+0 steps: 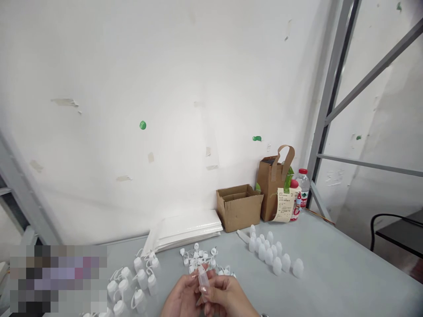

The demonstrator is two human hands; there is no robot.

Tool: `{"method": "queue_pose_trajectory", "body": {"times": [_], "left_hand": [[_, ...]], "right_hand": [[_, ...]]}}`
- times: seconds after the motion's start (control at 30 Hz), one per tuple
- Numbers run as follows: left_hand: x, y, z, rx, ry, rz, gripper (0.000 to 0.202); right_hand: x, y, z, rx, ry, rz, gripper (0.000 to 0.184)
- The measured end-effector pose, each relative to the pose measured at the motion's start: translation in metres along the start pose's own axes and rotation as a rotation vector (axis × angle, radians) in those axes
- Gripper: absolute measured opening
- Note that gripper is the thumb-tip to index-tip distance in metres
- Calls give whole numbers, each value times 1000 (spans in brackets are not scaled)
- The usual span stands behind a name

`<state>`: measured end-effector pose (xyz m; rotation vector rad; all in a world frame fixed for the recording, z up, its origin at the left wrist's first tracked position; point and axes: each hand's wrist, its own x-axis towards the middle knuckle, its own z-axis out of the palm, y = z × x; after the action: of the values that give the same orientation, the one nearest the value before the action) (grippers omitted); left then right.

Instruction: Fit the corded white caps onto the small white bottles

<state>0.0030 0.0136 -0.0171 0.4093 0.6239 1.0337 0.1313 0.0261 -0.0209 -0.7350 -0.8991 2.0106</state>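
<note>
A small translucent plastic bottle (203,281) with a narrow neck is held upright, slightly tilted, at the bottom centre. My right hand (229,293) pinches it between thumb and fingers. On the other side my left hand (183,294) has its fingers curled round the bottle, partly hidden behind it. Just beyond my hands lies a cluster of loose white caps (196,247) with thin straps. To the left stand several capped white bottles (124,289) with strap loops. Several small white rounded-top pieces (276,265) stand in rows at the right.
At the back, a stack of flat white sheets or packs (188,226) lies by the wall. Beside it stand an open cardboard box (243,212), a brown paper bag (269,189) and a red-capped water bottle (303,189). Grey metal posts (325,110) frame the grey table (350,268).
</note>
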Motion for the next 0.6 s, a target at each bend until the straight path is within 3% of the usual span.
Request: {"method": "queue_pose_trajectory", "body": {"times": [0.23,0.6], "left_hand": [[-3,3,1,-22,-52,-3,19],[-6,5,5,-57,31,-33,19]], "right_hand": [[-2,1,-4,40,-119,-17,30],[-7,-6,1,0,-135,1,27]]}}
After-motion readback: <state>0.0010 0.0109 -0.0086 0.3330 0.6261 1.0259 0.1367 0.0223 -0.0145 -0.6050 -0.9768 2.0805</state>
